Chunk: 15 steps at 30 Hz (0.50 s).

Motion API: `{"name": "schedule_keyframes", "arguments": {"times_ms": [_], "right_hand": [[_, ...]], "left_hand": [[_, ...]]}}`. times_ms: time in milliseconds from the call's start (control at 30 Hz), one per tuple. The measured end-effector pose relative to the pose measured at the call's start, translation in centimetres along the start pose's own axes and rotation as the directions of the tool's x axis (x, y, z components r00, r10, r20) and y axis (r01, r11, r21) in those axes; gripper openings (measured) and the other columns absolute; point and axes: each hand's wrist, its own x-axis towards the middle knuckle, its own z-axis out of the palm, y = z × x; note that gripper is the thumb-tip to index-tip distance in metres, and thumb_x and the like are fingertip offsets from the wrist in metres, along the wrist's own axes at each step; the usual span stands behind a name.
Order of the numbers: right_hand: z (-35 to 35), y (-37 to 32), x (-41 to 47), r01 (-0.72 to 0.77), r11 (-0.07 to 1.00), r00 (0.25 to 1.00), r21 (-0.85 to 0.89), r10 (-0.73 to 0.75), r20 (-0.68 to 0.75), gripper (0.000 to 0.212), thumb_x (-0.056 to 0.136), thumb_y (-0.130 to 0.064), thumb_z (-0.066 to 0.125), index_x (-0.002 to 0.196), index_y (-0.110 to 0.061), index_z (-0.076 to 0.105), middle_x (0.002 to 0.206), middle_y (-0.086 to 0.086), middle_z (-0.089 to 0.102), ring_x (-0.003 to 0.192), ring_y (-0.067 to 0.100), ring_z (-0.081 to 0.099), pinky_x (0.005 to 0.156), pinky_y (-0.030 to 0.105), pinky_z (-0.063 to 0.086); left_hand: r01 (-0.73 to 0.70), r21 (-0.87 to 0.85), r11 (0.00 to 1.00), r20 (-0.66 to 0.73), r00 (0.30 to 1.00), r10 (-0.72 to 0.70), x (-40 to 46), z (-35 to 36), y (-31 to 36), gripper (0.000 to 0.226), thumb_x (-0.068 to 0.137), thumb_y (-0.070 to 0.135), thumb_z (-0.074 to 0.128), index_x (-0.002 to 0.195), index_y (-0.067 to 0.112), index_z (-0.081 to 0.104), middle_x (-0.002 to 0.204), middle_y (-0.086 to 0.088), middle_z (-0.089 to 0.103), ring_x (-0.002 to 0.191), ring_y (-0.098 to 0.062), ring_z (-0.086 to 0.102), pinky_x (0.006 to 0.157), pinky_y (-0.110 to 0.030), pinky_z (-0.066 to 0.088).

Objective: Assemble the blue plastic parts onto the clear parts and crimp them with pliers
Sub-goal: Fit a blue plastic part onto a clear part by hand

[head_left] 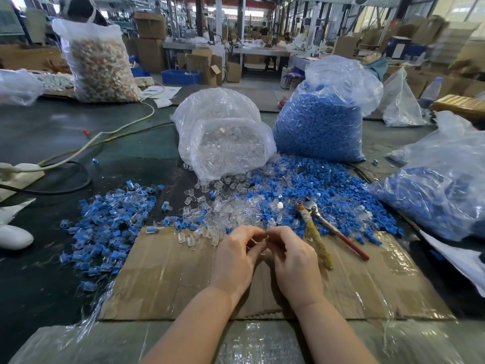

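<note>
My left hand (pixel 236 256) and my right hand (pixel 294 258) meet over a flat piece of cardboard (pixel 162 274), fingertips together, pinching a small clear part (pixel 258 239) between them. Loose clear parts (pixel 223 208) and loose blue parts (pixel 328 185) lie heaped just beyond my hands. Pliers (pixel 319 227) with one red handle and one tape-wrapped handle lie to the right of my right hand. A pile of assembled blue-and-clear pieces (pixel 105 227) lies to the left.
A bag of clear parts (pixel 223 132) and a bag of blue parts (pixel 322 119) stand behind the heaps. Another bag of blue parts (pixel 441 195) lies at right. Cables (pixel 86 148) cross the dark table at left. A tall bag (pixel 99 64) stands far left.
</note>
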Motion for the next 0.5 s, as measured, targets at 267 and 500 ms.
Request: {"name": "schedule_keyframes", "arguments": {"times_ms": [267,500], "right_hand": [[-0.1,0.0,0.9,-0.069,0.964,0.993,-0.256,0.040,-0.115,0.009,0.083,-0.003,0.064,0.089,-0.008,0.067,0.083,0.004,0.067,0.079,0.027,0.061,0.072,0.036,0.045],[-1.0,0.7,4.5,-0.230,0.755,0.960,-0.614,0.280,-0.016,0.023,0.095,-0.015,0.045,0.110,-0.025,0.059,0.114,-0.003,0.054,0.107,0.020,0.044,0.089,0.036,0.029]], "left_hand": [[-0.015,-0.037,0.999,-0.063,0.998,0.013,-0.2,-0.2,0.1,0.017,0.083,0.001,0.064,0.094,0.011,0.072,0.082,0.017,0.051,0.079,0.010,0.052,0.070,-0.001,0.039],[-0.001,0.019,1.000,-0.061,0.998,0.002,-0.3,-0.1,0.0,0.014,0.088,0.007,0.059,0.095,0.015,0.069,0.083,0.018,0.048,0.078,0.012,0.047,0.072,0.000,0.035]]}}
